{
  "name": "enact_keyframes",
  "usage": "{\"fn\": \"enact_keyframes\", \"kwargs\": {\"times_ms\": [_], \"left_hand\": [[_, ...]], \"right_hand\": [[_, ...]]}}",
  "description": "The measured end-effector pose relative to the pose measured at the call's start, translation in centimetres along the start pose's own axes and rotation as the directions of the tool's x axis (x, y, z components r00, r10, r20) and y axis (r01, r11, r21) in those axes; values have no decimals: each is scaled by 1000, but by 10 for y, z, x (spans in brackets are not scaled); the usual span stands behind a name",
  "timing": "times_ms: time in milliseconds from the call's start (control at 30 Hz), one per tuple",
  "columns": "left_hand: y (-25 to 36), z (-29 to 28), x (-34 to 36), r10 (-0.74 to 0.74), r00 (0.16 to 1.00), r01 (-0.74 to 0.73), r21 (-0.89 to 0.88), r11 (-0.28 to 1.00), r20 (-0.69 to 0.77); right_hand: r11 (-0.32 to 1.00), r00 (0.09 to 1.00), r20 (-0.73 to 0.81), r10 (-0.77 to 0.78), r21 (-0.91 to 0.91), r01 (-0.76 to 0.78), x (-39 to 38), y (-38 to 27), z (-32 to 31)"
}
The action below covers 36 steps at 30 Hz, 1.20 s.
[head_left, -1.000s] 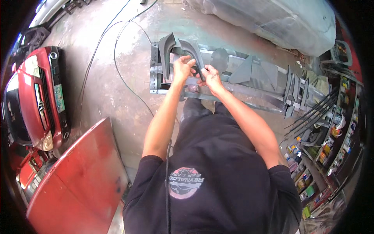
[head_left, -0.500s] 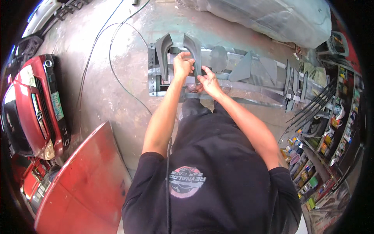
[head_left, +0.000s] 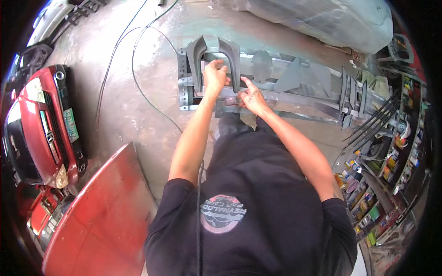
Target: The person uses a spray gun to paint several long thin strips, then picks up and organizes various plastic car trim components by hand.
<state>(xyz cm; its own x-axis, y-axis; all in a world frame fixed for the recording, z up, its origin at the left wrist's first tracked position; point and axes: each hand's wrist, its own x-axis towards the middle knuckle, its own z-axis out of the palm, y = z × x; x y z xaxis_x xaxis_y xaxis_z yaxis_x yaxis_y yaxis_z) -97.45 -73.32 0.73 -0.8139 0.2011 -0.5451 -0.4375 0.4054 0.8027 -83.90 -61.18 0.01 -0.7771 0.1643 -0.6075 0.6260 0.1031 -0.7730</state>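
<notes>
A curved dark-grey panel (head_left: 234,64), wide at its far end and narrowing toward me, lies across a metal rack (head_left: 183,99). My left hand (head_left: 214,79) is along its left edge, fingers loosely bent and apart, some close to or touching the panel. By the panel's narrow near end is my right hand (head_left: 252,97), open, with index finger and thumb spread; whether it touches the panel I cannot tell. A similar curved grey panel (head_left: 196,62) rests on the rack just left of my left hand.
Further right on the rack are a rounded grey piece (head_left: 261,66), a triangular grey panel (head_left: 289,76) and several narrow strips. A red car (head_left: 37,129) and a large red panel (head_left: 103,211) stand at left. Hoses (head_left: 133,60) cross the floor. Shelves hold cans at right.
My right hand has come away from the curved panel's near end, slightly to the right. My left hand stays beside the panel. The whole view has shifted a little.
</notes>
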Motion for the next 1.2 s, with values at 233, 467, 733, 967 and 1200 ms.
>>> {"fn": "enact_keyframes", "kwargs": {"times_ms": [233, 467, 733, 967, 1200], "left_hand": [[-16, -70, -11, 333, 846, -164, 393, 905, -415], [-21, -75, 9, 322, 881, -105, 519, 848, -348], [-38, -79, 22, 309, 878, -117, 462, 879, -366], [-36, -85, 19, 394, 848, -132, 579, 804, -355], [-38, -93, 10, 401, 838, -164, 529, 832, -371]], "right_hand": [[987, 989, -45, -139, -82, 135, -29, -8, -10], [977, 986, 36, -162, -136, 165, -45, -5, -17], [998, 998, 25, -63, 25, 63, -56, 2, -24], [999, 998, 53, -44, -9, 45, -64, 1, -28], [998, 994, 94, -51, -17, 53, -62, 4, -27]]}}
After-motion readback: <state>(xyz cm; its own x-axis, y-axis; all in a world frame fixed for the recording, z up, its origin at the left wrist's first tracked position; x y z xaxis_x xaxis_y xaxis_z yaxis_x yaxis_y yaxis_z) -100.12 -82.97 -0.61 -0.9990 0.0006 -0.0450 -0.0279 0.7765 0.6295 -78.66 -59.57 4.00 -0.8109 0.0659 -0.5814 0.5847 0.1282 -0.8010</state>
